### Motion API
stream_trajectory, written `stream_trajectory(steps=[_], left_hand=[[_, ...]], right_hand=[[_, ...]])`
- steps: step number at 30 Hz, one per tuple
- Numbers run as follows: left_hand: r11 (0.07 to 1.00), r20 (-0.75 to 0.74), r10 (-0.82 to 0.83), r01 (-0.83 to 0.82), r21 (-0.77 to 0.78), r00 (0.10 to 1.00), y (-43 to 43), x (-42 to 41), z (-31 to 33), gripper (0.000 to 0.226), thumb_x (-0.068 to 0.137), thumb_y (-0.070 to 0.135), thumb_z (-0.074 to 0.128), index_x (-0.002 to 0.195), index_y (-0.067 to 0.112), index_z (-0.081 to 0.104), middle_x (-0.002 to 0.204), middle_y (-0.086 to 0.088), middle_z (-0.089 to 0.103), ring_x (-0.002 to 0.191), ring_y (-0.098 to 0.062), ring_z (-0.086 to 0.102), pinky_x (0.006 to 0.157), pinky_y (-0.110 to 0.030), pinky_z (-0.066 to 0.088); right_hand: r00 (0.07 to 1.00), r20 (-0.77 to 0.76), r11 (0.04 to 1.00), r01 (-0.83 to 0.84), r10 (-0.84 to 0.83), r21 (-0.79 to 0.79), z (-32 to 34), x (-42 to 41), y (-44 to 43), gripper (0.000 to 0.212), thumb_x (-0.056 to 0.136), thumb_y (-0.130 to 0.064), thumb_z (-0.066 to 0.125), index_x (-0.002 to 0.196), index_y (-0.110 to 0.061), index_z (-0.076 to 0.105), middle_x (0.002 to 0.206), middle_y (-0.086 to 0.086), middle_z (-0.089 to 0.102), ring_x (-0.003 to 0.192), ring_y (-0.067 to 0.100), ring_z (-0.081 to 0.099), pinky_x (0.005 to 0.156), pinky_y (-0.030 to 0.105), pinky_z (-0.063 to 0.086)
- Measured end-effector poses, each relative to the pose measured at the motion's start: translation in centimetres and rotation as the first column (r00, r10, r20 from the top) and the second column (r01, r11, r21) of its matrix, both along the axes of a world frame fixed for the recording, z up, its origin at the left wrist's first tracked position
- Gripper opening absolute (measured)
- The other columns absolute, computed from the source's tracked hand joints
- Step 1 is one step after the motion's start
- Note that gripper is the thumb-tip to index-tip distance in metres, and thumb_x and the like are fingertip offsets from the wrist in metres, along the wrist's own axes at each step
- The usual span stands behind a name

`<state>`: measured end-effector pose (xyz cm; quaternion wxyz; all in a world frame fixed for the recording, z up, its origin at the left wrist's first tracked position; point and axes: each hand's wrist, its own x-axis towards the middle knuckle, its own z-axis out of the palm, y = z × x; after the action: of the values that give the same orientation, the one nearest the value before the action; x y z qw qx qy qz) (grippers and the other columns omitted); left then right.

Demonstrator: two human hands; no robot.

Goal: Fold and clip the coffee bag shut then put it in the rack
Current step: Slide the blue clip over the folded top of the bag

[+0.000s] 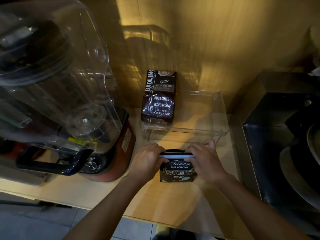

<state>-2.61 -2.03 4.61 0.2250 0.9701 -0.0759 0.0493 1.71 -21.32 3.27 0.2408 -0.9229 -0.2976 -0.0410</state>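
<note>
Countertop (97, 191) of pale wood under dim yellow light, wall (225, 32) behind.

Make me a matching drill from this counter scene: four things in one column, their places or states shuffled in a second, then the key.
1. Treasure coffee bag
2. Gaoling coffee bag
3. bag clip
4. blender

A. stands in the clear rack
B. across the folded bag top
C. far left on the counter
D. between the left hand and right hand

Pairs: 1-D, 2-A, 3-B, 4-C
</note>
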Motion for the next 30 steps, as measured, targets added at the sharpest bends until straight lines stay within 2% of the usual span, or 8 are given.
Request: stream_trajectory(steps=[10,12,16,20,23,24,27,30], left_hand=[[0.999,0.013,-0.019,0.019,-0.029,1.0,-0.1,-0.2,-0.2,0.017,0.087,0.018,0.057,0.096,0.003,0.059,0.094,-0.015,0.062,0.09,-0.028,0.053,0.081,-0.036,0.041],[0.998,0.04,-0.026,0.028,-0.053,0.999,-0.2,-0.2,-0.4,0.016,0.086,0.017,0.057,0.094,0.003,0.059,0.092,-0.015,0.062,0.088,-0.027,0.053,0.079,-0.034,0.039],[0.993,0.069,-0.044,0.051,-0.103,0.997,-0.3,-0.2,-1.0,0.016,0.085,0.017,0.06,0.093,0.003,0.061,0.088,-0.015,0.063,0.083,-0.026,0.054,0.072,-0.032,0.039],[0.966,0.01,-0.015,0.017,-0.258,1.0,0.2,-0.4,-1.5,0.02,0.082,0.019,0.065,0.096,0.005,0.062,0.089,-0.01,0.063,0.084,-0.019,0.055,0.073,-0.023,0.042],[0.932,-0.023,0.029,-0.036,-0.362,0.999,0.5,-0.7,-1.8,0.02,0.081,0.016,0.067,0.097,0.005,0.062,0.089,-0.002,0.058,0.08,-0.011,0.052,0.069,-0.004,0.038],[0.927,-0.027,0.035,-0.043,-0.372,0.999,0.6,-0.7,-1.9,0.02,0.081,0.016,0.067,0.096,0.005,0.062,0.089,-0.003,0.058,0.078,-0.011,0.052,0.068,-0.004,0.038],[0.934,-0.014,0.048,-0.05,-0.354,0.999,0.8,-0.6,-2.2,0.018,0.08,0.016,0.067,0.093,0.004,0.064,0.088,-0.011,0.063,0.075,-0.015,0.054,0.065,-0.017,0.04],[0.935,0.016,0.077,-0.067,-0.349,0.997,0.7,-0.4,-2.1,0.017,0.079,0.014,0.068,0.09,0.001,0.065,0.084,-0.015,0.064,0.071,-0.017,0.053,0.061,-0.015,0.034]], right_hand=[[0.998,0.013,0.994,-0.066,0.067,-0.083,-0.3,0.4,0.1,0.022,0.08,-0.024,0.065,0.097,-0.012,0.059,0.1,0.001,0.062,0.097,0.018,0.053,0.085,0.025,0.011],[0.994,0.02,0.987,-0.103,0.106,-0.12,-0.2,0.4,0.5,0.028,0.079,-0.031,0.065,0.1,-0.012,0.059,0.099,0.001,0.062,0.095,0.017,0.053,0.084,0.026,0.013],[0.991,0.069,0.978,-0.1,0.114,-0.182,0.1,0.1,1.9,0.019,0.08,-0.022,0.066,0.092,-0.008,0.061,0.09,0.006,0.063,0.085,0.022,0.053,0.081,0.03,0.018],[0.992,0.095,0.983,-0.067,0.084,-0.171,0.1,-0.2,1.9,0.015,0.076,-0.015,0.07,0.086,-0.008,0.061,0.083,0.006,0.064,0.077,0.022,0.053,0.075,0.03,0.02],[0.992,0.103,0.986,-0.053,0.07,-0.159,-0.1,-0.3,1.9,0.018,0.07,-0.013,0.075,0.08,-0.007,0.061,0.077,0.007,0.066,0.07,0.023,0.058,0.075,0.03,0.021],[0.992,0.104,0.986,-0.05,0.067,-0.156,-0.1,-0.3,1.9,0.019,0.07,-0.014,0.076,0.08,-0.006,0.062,0.077,0.007,0.066,0.07,0.023,0.058,0.075,0.031,0.021],[0.989,0.123,0.987,-0.057,0.076,-0.152,-0.3,0.1,1.9,0.021,0.068,-0.014,0.078,0.079,-0.007,0.062,0.075,0.006,0.066,0.067,0.022,0.06,0.075,0.032,0.021],[0.988,0.138,0.99,-0.053,0.071,-0.132,-0.4,0.2,2.0,0.022,0.065,-0.015,0.08,0.077,-0.006,0.063,0.072,0.006,0.066,0.063,0.022,0.061,0.073,0.033,0.023]])
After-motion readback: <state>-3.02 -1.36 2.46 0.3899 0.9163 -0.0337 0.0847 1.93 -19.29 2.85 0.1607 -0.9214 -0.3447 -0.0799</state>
